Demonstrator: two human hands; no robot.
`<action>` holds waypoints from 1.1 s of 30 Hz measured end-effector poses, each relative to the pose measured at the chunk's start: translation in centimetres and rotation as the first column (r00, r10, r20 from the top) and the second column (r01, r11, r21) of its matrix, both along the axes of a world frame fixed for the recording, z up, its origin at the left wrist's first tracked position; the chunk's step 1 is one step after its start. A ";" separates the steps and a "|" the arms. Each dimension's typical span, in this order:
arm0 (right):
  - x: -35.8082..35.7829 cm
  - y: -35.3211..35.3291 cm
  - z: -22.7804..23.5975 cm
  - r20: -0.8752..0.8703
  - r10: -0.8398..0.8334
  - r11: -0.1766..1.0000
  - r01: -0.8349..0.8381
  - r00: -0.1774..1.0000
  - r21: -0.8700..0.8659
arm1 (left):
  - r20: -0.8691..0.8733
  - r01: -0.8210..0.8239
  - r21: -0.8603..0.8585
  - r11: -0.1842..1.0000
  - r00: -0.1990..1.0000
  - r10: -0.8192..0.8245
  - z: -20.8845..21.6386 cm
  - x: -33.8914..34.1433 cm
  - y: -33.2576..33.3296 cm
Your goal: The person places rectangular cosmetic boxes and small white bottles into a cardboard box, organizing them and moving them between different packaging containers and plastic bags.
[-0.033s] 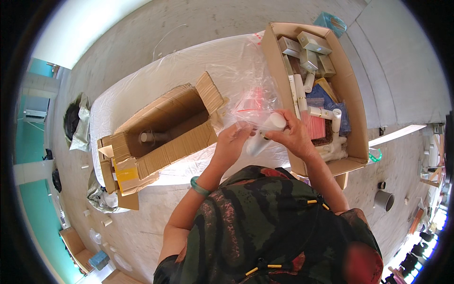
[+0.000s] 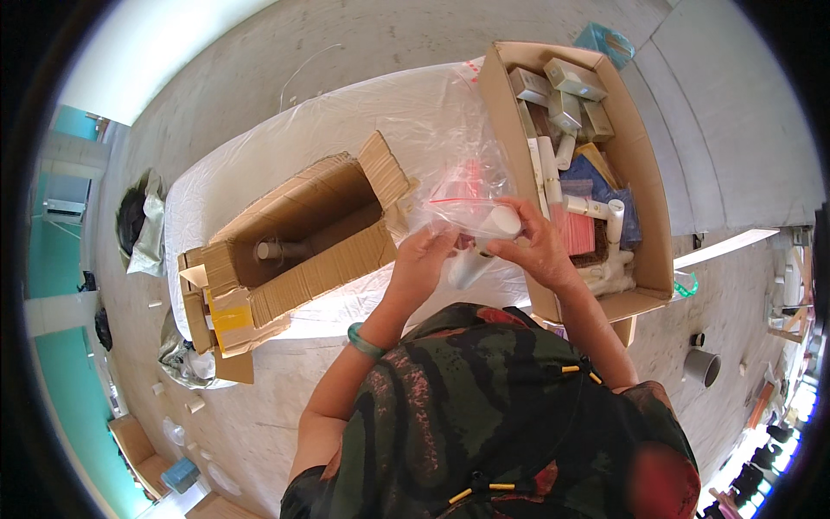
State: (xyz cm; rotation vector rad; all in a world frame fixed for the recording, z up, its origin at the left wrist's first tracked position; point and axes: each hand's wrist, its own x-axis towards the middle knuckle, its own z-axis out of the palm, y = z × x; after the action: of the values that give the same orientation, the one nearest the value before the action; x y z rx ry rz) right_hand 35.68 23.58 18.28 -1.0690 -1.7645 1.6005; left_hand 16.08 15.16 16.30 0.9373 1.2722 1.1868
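Observation:
In my right hand [image 2: 540,246] is a white cylindrical bottle [image 2: 500,223], gripped between thumb and fingers and tilted. Its paler lower part [image 2: 467,268] slants down toward my body, though a dark gap between the two parts is partly covered by my fingers. My left hand [image 2: 426,253] is closed at the near edge of a clear plastic zip bag [image 2: 450,214] with a red line along its mouth. The bag lies close against the bottle; whether the bottle is inside it I cannot tell. Pink material [image 2: 467,177] shows through the clear plastic beyond my hands.
To the left, an open cardboard box [image 2: 303,290] holds a small clear-wrapped cylinder [image 2: 270,251]. On the right, a larger carton [image 2: 661,251] contains silver boxes [image 2: 575,78], white bottles [image 2: 615,221] and pink packets [image 2: 577,233]. Both rest on a plastic-covered table [image 2: 251,164].
The bottle's upper part has shifted slightly left and its lower part has turned a little. My hands have barely moved.

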 end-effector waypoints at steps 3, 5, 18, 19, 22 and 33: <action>0.0 -0.1 -0.5 -0.279 0.013 0.968 -0.083 0.960 -0.239 | 0.180 -0.058 -0.038 0.998 0.982 0.064 0.4 -0.1 -0.1; 0.2 -0.1 -0.6 -0.300 0.051 0.932 -0.153 0.953 -0.329 | 0.247 -0.078 -0.056 0.995 0.965 0.090 0.5 -0.2 -0.2; -0.9 -0.6 -0.6 -0.168 0.200 0.913 -0.246 0.965 -0.325 | 0.356 -0.098 -0.036 0.995 0.929 0.104 2.5 -1.5 -0.7; -1.0 -0.6 -0.3 -0.151 0.221 0.914 -0.259 0.964 -0.313 | 0.397 -0.130 -0.027 0.991 0.909 0.130 2.4 -1.7 -0.9; -1.9 -1.1 1.0 -0.191 0.164 0.920 -0.220 0.968 -0.325 | 0.511 -0.199 -0.024 0.980 0.840 0.183 1.6 -2.3 -1.2; -3.9 -1.5 1.9 -0.059 0.283 0.941 -0.289 0.957 -0.177 | -0.805 0.123 0.350 0.929 0.546 0.231 8.5 -4.9 -3.2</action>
State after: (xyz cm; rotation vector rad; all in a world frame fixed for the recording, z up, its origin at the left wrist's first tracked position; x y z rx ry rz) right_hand 31.77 22.03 20.20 -0.8892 -1.8452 1.9787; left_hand 11.19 11.98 24.84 1.9327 1.8688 1.0477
